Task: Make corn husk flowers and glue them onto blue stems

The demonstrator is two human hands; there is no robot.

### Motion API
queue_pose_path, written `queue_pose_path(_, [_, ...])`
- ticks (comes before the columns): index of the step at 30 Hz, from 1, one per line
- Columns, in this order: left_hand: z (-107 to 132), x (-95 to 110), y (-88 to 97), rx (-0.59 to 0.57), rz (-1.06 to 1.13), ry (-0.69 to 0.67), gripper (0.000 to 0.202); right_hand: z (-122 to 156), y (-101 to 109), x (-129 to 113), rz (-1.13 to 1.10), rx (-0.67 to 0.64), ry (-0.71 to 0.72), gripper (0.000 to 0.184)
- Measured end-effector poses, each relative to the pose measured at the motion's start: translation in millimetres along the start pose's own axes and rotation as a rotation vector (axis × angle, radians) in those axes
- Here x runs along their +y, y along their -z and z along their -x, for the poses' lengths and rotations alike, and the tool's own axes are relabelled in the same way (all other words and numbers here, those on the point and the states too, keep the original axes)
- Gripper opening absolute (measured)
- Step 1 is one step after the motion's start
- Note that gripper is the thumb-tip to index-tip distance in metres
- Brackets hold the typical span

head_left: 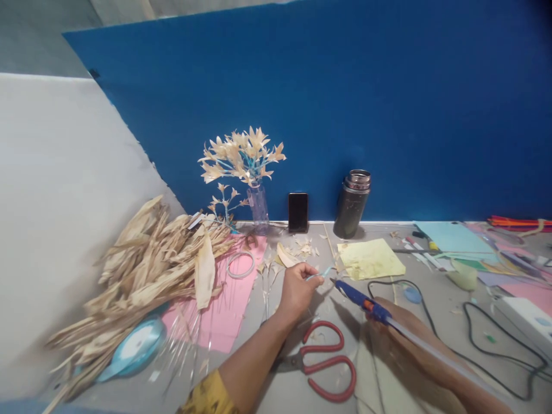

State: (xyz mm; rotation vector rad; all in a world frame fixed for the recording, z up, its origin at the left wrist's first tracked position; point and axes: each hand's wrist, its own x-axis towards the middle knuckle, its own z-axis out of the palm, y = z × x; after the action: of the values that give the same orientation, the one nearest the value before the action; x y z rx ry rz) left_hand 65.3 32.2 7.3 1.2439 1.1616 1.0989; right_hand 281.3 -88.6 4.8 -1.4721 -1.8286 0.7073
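My left hand [299, 287] is closed in a pinch on a thin light-blue stick [319, 273] held just above the grey table [435, 299]. My right hand [388, 319] grips a blue glue gun [357, 296] whose nozzle points left at the stick's tip; a clear glue stick sticks out behind it along my forearm. Red-handled scissors [328, 359] lie on the table between my arms. A small vase of cream husk flowers [244, 158] stands at the back.
A heap of dried corn husks [146, 264] fills the left side, with a blue ribbon spool [135, 345], pink paper [224, 310] and a tape ring [241, 264]. A phone [298, 211], a metal flask [352, 203], yellow paper [371, 259], black cables [478, 339] and coloured sheets lie behind and right.
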Motion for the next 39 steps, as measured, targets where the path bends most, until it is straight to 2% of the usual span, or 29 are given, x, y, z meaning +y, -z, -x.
queue_pose_path(3, [-1.4, -1.8, 0.8, 0.005, 0.025, 0.022, 0.008, 0.6, 10.7, 3.0, 0.304, -0.067, -0.028, 0.029])
queue_pose_path(6, [-0.6, -1.6, 0.1, -0.017, 0.066, 0.06, 0.01, -0.6, 16.1, 12.1, 0.644, -0.001, -0.149, 0.024])
queue_pose_path(8, [0.6, -0.9, -0.9, -0.032, 0.099, 0.084, 0.013, -1.9, 16.9, 19.0, 0.777, 0.024, -0.205, 0.025])
queue_pose_path(13, [3.9, 0.9, -2.8, -0.103, 0.204, 0.175, 0.024, -1.5, 14.9, 30.3, 0.752, -0.02, -0.17, 0.033])
queue_pose_path(16, [7.1, 3.1, -3.8, -0.212, 0.287, 0.27, 0.033, -1.7, 16.0, 27.4, 0.71, 0.037, -0.12, 0.037])
queue_pose_path(18, [9.9, 4.7, -4.6, -0.299, 0.338, 0.328, 0.04, -5.6, 18.3, 18.6, 0.627, 0.115, -0.075, 0.034])
queue_pose_path(20, [12.7, 5.9, -5.4, -0.371, 0.374, 0.368, 0.046, -13.9, 19.6, 5.8, 0.405, 0.146, -0.064, 0.03])
queue_pose_path(23, [15.9, 6.5, -6.3, -0.471, 0.427, 0.411, 0.049, -31.4, 15.5, -10.8, -0.084, 0.121, -0.189, 0.037])
queue_pose_path(26, [17.7, 6.6, -6.5, -0.567, 0.489, 0.457, 0.047, -47.1, 4.4, -17.6, -0.541, 0.09, -0.298, 0.048])
queue_pose_path(29, [18.6, 6.8, -6.3, -0.624, 0.508, 0.493, 0.043, -56.0, -7.5, -20.1, -0.855, 0.072, -0.347, 0.046])
queue_pose_path(34, [21.0, 7.1, -7.6, -0.653, 0.505, 0.506, 0.044, -59.5, -18.5, -24.5, -1.01, 0.177, -0.412, 0.045])
queue_pose_path(39, [25.7, 6.3, -12.6, -0.501, 0.406, 0.416, 0.046, -59.0, -23.1, -22.4, -1.02, 0.299, -0.414, 0.047])
